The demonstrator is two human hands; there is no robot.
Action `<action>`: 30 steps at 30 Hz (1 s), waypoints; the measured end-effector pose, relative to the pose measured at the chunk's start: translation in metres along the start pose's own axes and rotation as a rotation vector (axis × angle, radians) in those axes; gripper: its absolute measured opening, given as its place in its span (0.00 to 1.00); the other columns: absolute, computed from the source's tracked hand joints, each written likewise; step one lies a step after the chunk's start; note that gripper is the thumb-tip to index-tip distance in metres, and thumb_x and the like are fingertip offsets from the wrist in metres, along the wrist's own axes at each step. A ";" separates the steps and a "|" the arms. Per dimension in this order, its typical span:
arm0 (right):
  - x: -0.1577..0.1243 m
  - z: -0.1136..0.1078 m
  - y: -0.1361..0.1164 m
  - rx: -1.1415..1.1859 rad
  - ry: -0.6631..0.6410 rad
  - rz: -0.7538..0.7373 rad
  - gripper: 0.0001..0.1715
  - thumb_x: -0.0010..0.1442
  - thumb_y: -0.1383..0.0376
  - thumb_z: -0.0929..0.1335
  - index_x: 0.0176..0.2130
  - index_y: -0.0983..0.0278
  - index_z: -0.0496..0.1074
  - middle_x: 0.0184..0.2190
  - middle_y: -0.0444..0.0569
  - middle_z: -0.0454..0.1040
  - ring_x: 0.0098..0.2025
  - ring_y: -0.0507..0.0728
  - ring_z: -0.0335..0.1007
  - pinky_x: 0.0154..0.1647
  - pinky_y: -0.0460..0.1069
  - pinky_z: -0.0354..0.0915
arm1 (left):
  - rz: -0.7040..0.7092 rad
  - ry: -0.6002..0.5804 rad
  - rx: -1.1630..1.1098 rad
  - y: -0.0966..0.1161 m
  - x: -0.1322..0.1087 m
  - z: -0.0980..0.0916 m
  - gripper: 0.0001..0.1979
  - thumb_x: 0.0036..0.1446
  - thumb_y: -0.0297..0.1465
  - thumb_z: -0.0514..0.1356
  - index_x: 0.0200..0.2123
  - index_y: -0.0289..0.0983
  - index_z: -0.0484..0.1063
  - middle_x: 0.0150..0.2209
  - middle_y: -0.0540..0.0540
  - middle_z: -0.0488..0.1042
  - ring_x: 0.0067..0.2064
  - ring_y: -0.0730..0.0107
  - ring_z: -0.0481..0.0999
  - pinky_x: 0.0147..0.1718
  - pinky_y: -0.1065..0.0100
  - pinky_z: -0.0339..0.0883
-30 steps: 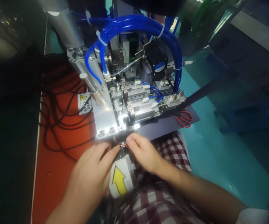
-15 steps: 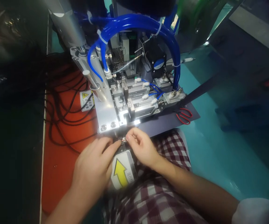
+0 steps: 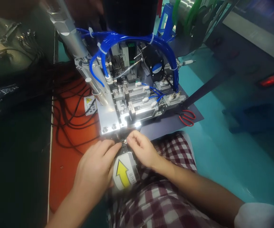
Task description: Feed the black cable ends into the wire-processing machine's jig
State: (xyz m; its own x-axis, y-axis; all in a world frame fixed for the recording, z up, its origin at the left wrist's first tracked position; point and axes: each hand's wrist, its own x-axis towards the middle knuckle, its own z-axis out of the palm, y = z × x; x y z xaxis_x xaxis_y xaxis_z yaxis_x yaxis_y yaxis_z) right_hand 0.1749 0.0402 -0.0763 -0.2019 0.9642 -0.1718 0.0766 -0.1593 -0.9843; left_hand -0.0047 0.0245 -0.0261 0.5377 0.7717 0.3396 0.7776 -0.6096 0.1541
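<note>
One machine stood just ahead of both hands, a bundle of blue tubes with four white ties arching above. Black cables, too tangled to count, crossed the orange desk. One pair of red-handled pliers lay rightward. One small part, mostly hidden, sat before the machine; the right hand had its grip pinched on it, while the left hand's closure could not be told.

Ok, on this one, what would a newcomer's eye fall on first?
Probably the blue tubes, arching over the metal machine at upper middle. Next, the bold yellow arrow on a white label, just below where the left hand and right hand come close together. The red-handled tool also stands out, lying right of the machine.
</note>
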 end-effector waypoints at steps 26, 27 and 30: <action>0.003 0.002 -0.003 0.259 -0.052 0.039 0.21 0.60 0.51 0.66 0.26 0.61 0.59 0.20 0.37 0.59 0.22 0.48 0.51 0.24 0.46 0.50 | -0.244 -0.025 -0.228 -0.024 -0.026 -0.010 0.06 0.65 0.30 0.54 0.43 0.39 0.69 0.39 0.45 0.76 0.42 0.63 0.76 0.40 0.64 0.72; 0.003 0.002 -0.003 0.253 -0.056 0.039 0.21 0.60 0.51 0.66 0.26 0.61 0.59 0.20 0.37 0.60 0.22 0.48 0.51 0.24 0.46 0.49 | -0.250 -0.026 -0.241 -0.026 -0.028 -0.011 0.06 0.65 0.30 0.54 0.43 0.40 0.69 0.40 0.45 0.76 0.42 0.63 0.76 0.41 0.64 0.72; 0.003 0.002 -0.002 0.238 -0.060 0.030 0.20 0.61 0.52 0.66 0.26 0.61 0.59 0.20 0.37 0.60 0.22 0.48 0.51 0.24 0.46 0.48 | -0.215 -0.029 -0.238 -0.031 -0.029 -0.015 0.06 0.66 0.29 0.53 0.39 0.39 0.70 0.38 0.45 0.76 0.41 0.64 0.76 0.43 0.64 0.72</action>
State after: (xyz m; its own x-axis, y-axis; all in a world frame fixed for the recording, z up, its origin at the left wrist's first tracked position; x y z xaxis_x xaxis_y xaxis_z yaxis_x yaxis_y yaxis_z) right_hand 0.1723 0.0435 -0.0751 -0.2609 0.9451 -0.1966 -0.1473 -0.2403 -0.9595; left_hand -0.0492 0.0183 -0.0267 0.3810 0.8901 0.2500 0.7779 -0.4548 0.4336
